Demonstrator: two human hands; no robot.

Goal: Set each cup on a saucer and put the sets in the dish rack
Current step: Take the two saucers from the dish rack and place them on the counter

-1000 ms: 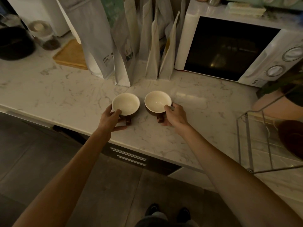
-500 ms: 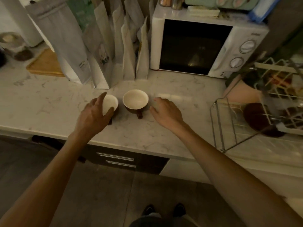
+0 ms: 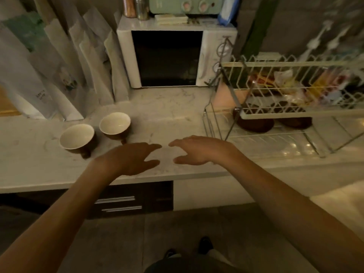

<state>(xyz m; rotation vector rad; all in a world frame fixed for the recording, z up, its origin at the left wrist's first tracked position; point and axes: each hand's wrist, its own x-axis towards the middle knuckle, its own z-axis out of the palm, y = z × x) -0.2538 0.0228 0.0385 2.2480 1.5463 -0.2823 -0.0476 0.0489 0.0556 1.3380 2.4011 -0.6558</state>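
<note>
Two brown cups with cream insides stand side by side on the marble counter, the left cup (image 3: 76,136) nearer me and the right cup (image 3: 114,124) a little farther back. Neither cup is on a saucer. Two dark brown saucers (image 3: 256,124) (image 3: 295,121) lie on the lower level of the wire dish rack (image 3: 275,134) at the right. My left hand (image 3: 130,159) hovers open over the counter, right of the cups. My right hand (image 3: 199,149) is open beside it, fingers spread, left of the rack. Both hands hold nothing.
A white microwave (image 3: 173,56) stands at the back. Tall paper bags (image 3: 59,75) lean against the wall behind the cups. The rack's upper basket (image 3: 295,89) holds packets. The counter's front edge (image 3: 157,177) runs under my wrists, with drawers (image 3: 118,203) below.
Both hands have let go of the cups and moved right over the bare counter. The view has swung right, bringing the dish rack and its saucers fully into sight.
</note>
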